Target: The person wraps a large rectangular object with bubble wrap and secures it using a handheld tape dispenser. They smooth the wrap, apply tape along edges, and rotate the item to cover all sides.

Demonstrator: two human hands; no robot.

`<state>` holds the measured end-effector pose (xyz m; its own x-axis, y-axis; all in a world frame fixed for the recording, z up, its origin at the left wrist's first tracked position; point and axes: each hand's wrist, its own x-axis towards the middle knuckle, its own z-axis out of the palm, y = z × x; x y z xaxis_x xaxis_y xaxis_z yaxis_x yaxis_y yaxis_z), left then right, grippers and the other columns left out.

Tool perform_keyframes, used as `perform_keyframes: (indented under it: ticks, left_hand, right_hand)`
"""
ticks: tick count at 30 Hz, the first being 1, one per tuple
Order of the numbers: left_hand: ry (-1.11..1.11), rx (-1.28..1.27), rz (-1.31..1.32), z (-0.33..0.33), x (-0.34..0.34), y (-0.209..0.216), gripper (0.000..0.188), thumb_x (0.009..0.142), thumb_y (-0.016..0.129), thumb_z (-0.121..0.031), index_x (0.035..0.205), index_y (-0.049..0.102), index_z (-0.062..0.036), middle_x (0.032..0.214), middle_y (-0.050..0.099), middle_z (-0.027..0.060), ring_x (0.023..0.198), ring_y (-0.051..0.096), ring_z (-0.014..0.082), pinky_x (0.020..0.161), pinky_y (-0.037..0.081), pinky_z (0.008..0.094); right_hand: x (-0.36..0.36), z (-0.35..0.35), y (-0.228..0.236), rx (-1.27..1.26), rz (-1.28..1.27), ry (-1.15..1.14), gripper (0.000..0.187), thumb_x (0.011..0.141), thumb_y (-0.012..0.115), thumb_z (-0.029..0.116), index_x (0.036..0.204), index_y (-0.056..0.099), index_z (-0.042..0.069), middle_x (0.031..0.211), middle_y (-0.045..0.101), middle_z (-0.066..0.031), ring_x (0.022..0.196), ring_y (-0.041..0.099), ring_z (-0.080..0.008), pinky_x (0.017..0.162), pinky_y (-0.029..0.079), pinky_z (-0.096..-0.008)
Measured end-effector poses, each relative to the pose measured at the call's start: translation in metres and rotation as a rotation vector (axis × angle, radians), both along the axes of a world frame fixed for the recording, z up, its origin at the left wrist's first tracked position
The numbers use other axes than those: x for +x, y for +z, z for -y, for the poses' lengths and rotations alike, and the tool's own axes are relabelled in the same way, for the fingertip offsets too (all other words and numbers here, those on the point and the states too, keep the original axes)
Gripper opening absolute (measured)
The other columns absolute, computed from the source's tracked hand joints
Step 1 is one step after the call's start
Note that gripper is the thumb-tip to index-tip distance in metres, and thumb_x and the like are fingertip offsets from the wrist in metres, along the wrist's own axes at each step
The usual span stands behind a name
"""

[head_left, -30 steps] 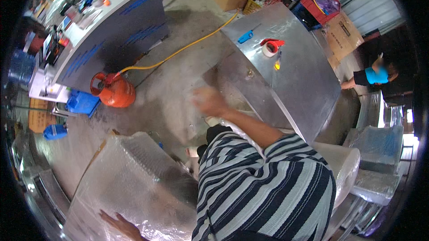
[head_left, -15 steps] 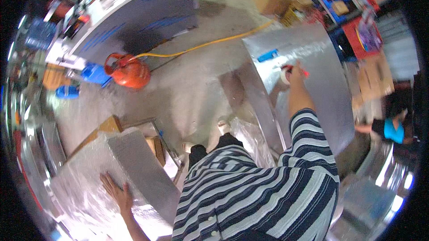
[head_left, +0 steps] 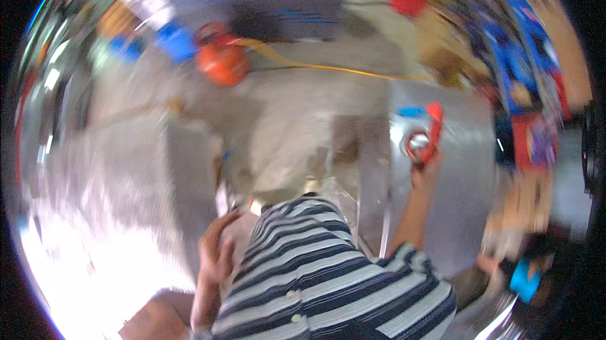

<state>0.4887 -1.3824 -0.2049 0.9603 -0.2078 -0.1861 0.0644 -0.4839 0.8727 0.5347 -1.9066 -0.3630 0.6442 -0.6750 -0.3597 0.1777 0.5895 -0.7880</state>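
Observation:
My right hand [head_left: 427, 166] is closed around a red tape dispenser [head_left: 434, 132] with a roll of tape in it, held over a grey metal-looking panel [head_left: 464, 195]. A small blue object [head_left: 411, 111] lies on that panel near the dispenser. My left hand [head_left: 218, 252] is in front of my body, fingers apart and holding nothing. Just left of it stands a large box wrapped in clear plastic film [head_left: 126, 170]. Motion blurs the picture, and I cannot tell whether the left fingertips touch anything.
An orange-red gas cylinder [head_left: 222, 62] stands on the floor, a yellow hose [head_left: 341, 70] running from it toward cardboard boxes [head_left: 445, 46]. Loose clear film [head_left: 341, 204] lies by my feet. Shelving with blue bins [head_left: 511, 50] lines the right; another person [head_left: 525, 277] is at lower right.
My left hand has come off the wrapped box and moved right, toward my body. The dispenser in my right hand is now raised and more fully in sight. The whole view has turned.

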Motion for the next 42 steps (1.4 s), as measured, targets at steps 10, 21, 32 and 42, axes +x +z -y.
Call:
perform_keyframes:
  ticks: [10,21,32,42]
  left_hand:
    - [0.292,-0.463,-0.369,-0.004,0.021,-0.014,0.071,0.104,0.057,-0.048,0.148,0.048,0.0057,0.140,0.060,0.0208,0.127,0.059,0.0255,0.105,0.049,0.0378]
    - [0.349,-0.294,-0.283,-0.040,-0.024,-0.022,0.034,0.097,0.073,-0.024,0.120,0.073,0.0014,0.110,0.076,0.0096,0.104,0.067,0.0146,0.098,0.052,0.0323]
    - [0.469,0.141,0.043,-0.073,-0.009,-0.020,0.014,0.090,0.071,-0.009,0.102,0.075,-0.0027,0.088,0.074,0.0123,0.085,0.069,0.0134,0.079,0.057,0.0339]
    - [0.903,0.563,0.454,-0.196,0.037,0.010,0.016,0.092,0.070,-0.012,0.104,0.074,-0.0032,0.094,0.073,0.0144,0.083,0.072,0.0279,0.079,0.055,0.0376]
  right_hand:
    - [-0.022,-0.269,0.034,-0.048,0.212,1.500,0.072,0.081,0.087,0.046,0.123,0.063,-0.007,0.104,0.075,-0.0121,0.093,0.074,-0.0241,0.083,0.061,-0.0385]
    - [-0.007,-0.295,0.055,-0.710,0.322,1.992,0.054,0.084,0.083,0.034,0.125,0.065,0.003,0.105,0.074,-0.0176,0.095,0.072,-0.0303,0.086,0.055,-0.0411]
    - [0.010,-0.348,0.063,-0.789,0.247,2.171,0.042,0.095,0.071,0.036,0.121,0.067,0.003,0.104,0.074,-0.0161,0.096,0.069,-0.0261,0.088,0.054,-0.0389]
    - [0.027,-0.407,0.075,-0.841,0.275,1.932,0.041,0.099,0.066,0.037,0.111,0.069,-0.002,0.089,0.074,-0.0154,0.081,0.067,-0.0192,0.077,0.053,-0.0359]
